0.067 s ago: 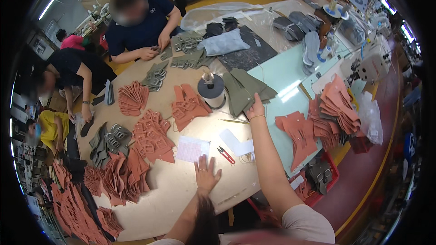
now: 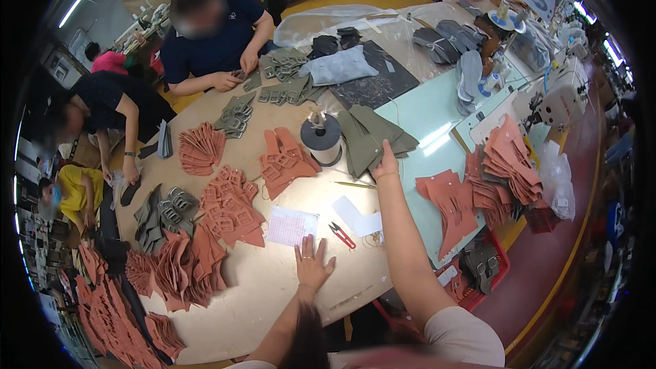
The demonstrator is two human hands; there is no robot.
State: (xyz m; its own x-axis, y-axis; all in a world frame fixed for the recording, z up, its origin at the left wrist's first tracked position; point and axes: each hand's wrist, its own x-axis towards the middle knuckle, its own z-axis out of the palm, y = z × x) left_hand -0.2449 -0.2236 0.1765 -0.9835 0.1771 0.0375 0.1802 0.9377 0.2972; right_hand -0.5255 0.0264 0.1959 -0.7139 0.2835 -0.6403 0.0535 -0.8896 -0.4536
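Note:
My left hand [image 2: 313, 264] lies flat on the table with its fingers spread, the fingertips at the lower edge of a printed paper sheet [image 2: 290, 227]. My right hand [image 2: 387, 164] reaches farther out and grips the near edge of a stack of olive-green cut pieces [image 2: 369, 138]; its thumb lies on top, and the fingers beneath are hidden. Just left of that stack stands a thread spool [image 2: 321, 140] with a dark top. Red-handled thread snips [image 2: 343, 234] lie between my arms, beside a white paper piece [image 2: 355, 217]. A pencil-like stick [image 2: 355, 184] lies near the spool.
Rust-coloured pieces with buckles [image 2: 232, 205] are heaped at the left, and more rust pieces [image 2: 447, 208] lie at the right. A sewing machine [image 2: 560, 99] stands at the far right. A red basket [image 2: 502, 263] sits below the table edge. Across the table a co-worker [image 2: 212, 34] handles small pieces.
The view has shifted very slightly. Both hands keep their places, the right one still at the olive-green stack.

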